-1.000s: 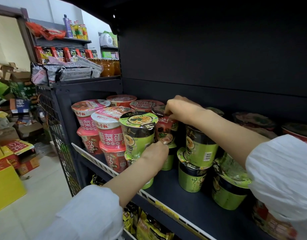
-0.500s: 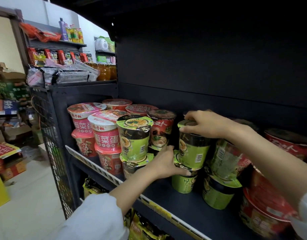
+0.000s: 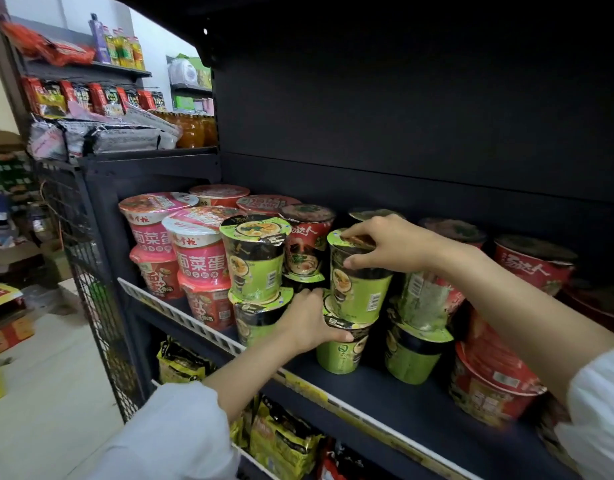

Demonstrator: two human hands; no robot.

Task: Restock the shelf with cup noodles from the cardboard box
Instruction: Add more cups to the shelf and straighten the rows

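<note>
A dark shelf (image 3: pixel 395 393) carries stacked cup noodles. My right hand (image 3: pixel 392 245) grips the top of a green cup (image 3: pixel 359 292), which stands on a second green cup (image 3: pixel 340 351). My left hand (image 3: pixel 307 322) holds that lower cup at its rim, thumb across the lid. To the left stands another green two-cup stack (image 3: pixel 253 268). Pink and red cups (image 3: pixel 201 251) fill the shelf's left end. More green cups (image 3: pixel 416 341) and red cups (image 3: pixel 489 386) sit to the right. The cardboard box is out of view.
A black wire mesh panel (image 3: pixel 87 271) closes the shelf's left side. Yellow noodle packets (image 3: pixel 281 441) lie on the shelf below. Behind, another rack (image 3: pixel 125 74) holds bottles and snack packs. Cartons (image 3: pixel 7 323) sit on the floor at left.
My right hand left the red cup at the back and came down onto the upper green cup. My left hand slid right from the left green stack to the lower cup.
</note>
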